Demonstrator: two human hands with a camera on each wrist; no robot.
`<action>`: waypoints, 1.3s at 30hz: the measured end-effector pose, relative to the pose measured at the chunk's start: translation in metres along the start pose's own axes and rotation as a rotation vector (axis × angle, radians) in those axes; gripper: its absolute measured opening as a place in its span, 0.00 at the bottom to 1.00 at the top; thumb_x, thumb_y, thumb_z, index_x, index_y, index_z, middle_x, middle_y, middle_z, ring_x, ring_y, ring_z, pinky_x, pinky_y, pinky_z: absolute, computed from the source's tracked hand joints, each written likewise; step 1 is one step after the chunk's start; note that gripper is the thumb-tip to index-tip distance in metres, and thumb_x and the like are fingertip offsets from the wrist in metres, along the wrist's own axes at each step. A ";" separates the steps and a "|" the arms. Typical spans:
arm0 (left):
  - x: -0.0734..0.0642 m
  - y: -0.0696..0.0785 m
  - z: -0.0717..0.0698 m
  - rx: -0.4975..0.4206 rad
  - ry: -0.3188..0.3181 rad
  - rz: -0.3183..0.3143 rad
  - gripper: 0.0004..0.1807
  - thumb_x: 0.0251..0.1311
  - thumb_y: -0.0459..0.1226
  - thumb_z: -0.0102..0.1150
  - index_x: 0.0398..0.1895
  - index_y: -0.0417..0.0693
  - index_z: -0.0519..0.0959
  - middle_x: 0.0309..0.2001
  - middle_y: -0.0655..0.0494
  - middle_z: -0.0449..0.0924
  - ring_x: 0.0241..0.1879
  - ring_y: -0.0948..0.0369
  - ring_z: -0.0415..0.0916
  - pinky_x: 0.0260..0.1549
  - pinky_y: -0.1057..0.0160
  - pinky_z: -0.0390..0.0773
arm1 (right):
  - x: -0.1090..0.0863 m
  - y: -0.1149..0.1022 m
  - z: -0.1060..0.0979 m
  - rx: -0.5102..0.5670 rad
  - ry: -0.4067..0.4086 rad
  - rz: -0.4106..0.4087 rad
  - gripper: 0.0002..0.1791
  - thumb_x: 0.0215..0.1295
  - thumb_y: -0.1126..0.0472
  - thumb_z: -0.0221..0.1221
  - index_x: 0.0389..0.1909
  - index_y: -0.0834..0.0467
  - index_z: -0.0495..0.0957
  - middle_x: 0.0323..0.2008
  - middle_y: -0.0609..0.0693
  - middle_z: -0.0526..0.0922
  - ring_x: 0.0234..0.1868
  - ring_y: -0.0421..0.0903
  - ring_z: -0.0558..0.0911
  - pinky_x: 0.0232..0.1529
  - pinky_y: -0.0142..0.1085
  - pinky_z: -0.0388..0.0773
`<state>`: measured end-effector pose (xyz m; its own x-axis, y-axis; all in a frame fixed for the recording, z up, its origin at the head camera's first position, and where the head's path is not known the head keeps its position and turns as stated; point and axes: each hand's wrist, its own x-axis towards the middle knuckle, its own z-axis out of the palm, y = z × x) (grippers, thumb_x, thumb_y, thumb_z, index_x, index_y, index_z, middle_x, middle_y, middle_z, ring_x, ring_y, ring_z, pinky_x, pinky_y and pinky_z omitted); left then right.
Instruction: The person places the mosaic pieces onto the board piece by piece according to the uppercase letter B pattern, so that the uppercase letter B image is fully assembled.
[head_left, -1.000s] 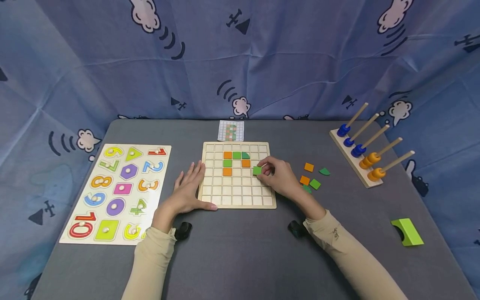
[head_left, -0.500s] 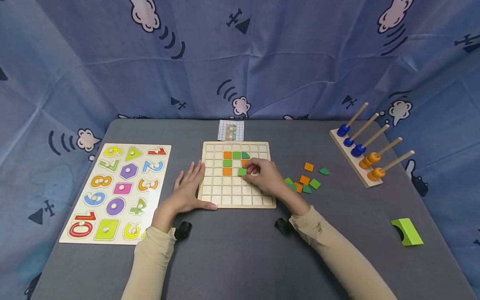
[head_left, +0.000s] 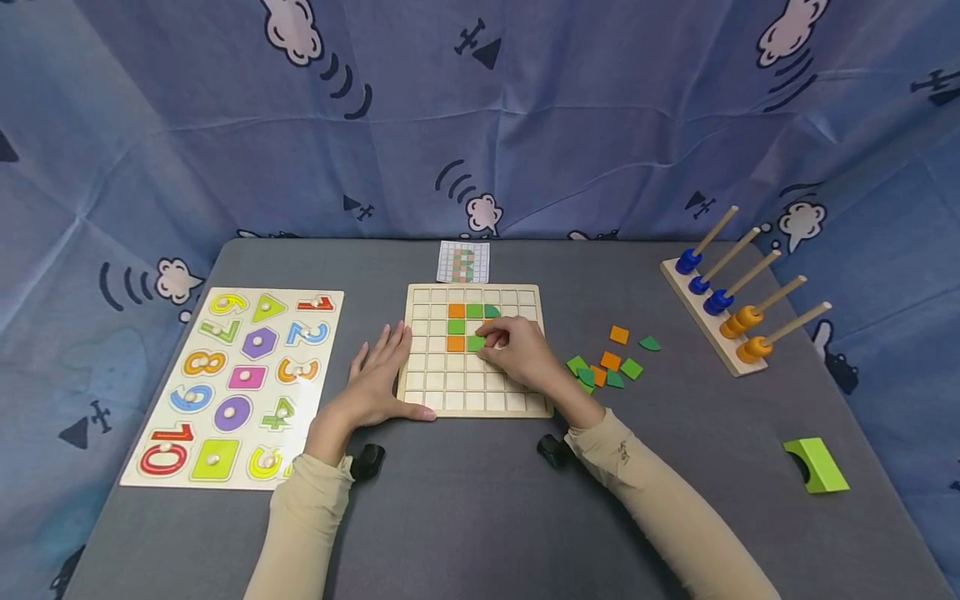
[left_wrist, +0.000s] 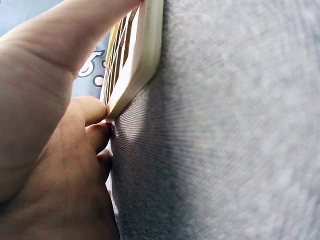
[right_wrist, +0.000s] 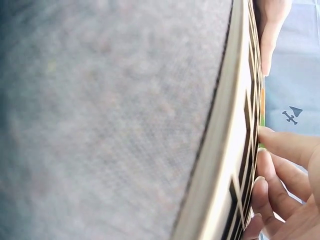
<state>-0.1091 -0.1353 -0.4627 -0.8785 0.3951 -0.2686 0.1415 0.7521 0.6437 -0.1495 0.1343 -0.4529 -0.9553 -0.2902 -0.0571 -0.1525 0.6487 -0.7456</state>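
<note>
A wooden grid board lies in the middle of the table. My left hand rests against its left side, fingers straight and thumb along the front edge; the left wrist view shows these fingers touching the board corner. My right hand pinches a green square tile by its right side, low over the grid. To that tile's left sits an orange tile, and above are a green tile and a row ending in a dark green quarter-round piece. My right fingers hide part of the grid.
Loose orange and green tiles lie right of the board. A printed pattern card is behind it. A number puzzle board lies left, a peg stand with beads at back right, and a green arch block at right.
My right hand has carried the green square tile leftward across the board, beside the orange tile. More loose tiles show where the hand was. My left hand has stayed put.
</note>
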 end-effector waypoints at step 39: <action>0.001 -0.002 0.002 0.012 0.003 0.005 0.77 0.49 0.56 0.83 0.88 0.45 0.36 0.88 0.50 0.29 0.87 0.48 0.22 0.82 0.38 0.26 | -0.022 0.029 -0.029 0.018 0.000 -0.059 0.16 0.67 0.64 0.72 0.55 0.60 0.88 0.52 0.58 0.86 0.49 0.55 0.75 0.51 0.44 0.70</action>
<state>-0.1098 -0.1353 -0.4655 -0.8790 0.3977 -0.2630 0.1519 0.7564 0.6362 -0.1400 0.1802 -0.4535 -0.9448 -0.3275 -0.0128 -0.2040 0.6181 -0.7592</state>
